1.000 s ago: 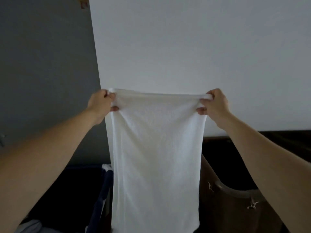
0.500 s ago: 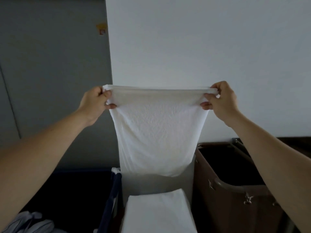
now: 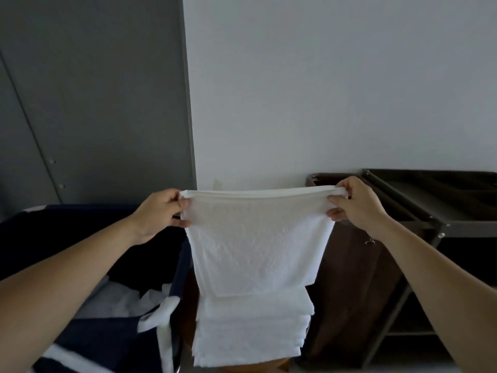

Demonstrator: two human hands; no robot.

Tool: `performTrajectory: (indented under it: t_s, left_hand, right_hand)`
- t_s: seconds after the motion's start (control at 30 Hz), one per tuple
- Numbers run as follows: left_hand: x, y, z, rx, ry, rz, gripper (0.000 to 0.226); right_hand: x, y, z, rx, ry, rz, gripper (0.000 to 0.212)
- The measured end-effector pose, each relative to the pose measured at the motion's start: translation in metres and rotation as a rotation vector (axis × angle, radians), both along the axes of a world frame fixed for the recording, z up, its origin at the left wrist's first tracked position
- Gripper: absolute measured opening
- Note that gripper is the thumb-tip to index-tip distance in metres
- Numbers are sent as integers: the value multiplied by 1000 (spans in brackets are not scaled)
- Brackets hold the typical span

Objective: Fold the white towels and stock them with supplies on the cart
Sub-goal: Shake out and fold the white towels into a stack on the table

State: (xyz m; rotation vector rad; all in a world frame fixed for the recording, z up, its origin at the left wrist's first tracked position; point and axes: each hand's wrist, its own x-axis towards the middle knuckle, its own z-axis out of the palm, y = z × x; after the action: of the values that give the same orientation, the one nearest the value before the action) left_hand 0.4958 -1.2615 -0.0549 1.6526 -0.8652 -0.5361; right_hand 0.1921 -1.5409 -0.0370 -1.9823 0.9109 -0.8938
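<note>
A dark cart (image 3: 441,227) with a brown bag (image 3: 349,278) stands at right against the white wall (image 3: 322,90). A navy hamper (image 3: 107,340) with white linen inside sits at left. Between them, the folded towel (image 3: 258,238) hangs in the air, stretched flat above a near stack (image 3: 252,332) of folded towels. The left hand (image 3: 158,211) pinches its top left corner and the right hand (image 3: 357,203) pinches its top right corner.

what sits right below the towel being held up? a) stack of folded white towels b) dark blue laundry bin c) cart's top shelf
a: the towel, held at its top corners by the left hand and the right hand, hangs directly over the stack of folded white towels.
</note>
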Motion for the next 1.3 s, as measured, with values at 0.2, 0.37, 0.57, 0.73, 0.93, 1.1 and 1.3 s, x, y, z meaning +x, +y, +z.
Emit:
performTrajectory:
  t_s: [0.2, 0.37, 0.57, 0.73, 0.93, 1.1, 1.3]
  left_hand:
    - [23, -41, -40, 111, -44, 57, 22]
    - [68, -110, -79, 144, 34, 159, 16]
    - [124, -201, -159, 330, 8, 328, 19]
    - [152, -250, -241, 471, 130, 464, 29]
    - [160, -266, -310, 541, 317, 407, 22]
    - [162, -267, -331, 603, 188, 403, 14]
    - [177, -281, -320, 465, 21, 447, 21]
  right_hand:
    - [19, -43, -36, -63, 207, -18, 16]
    - [75, -114, -79, 67, 246, 29, 18]
    - [157, -193, -169, 256, 287, -15, 33]
    - [199, -219, -254, 472, 324, -55, 47]
    - [215, -220, -327, 610, 333, -155, 47]
    - [215, -215, -342, 627, 244, -233, 37]
    - [238, -232, -324, 461, 111, -259, 22]
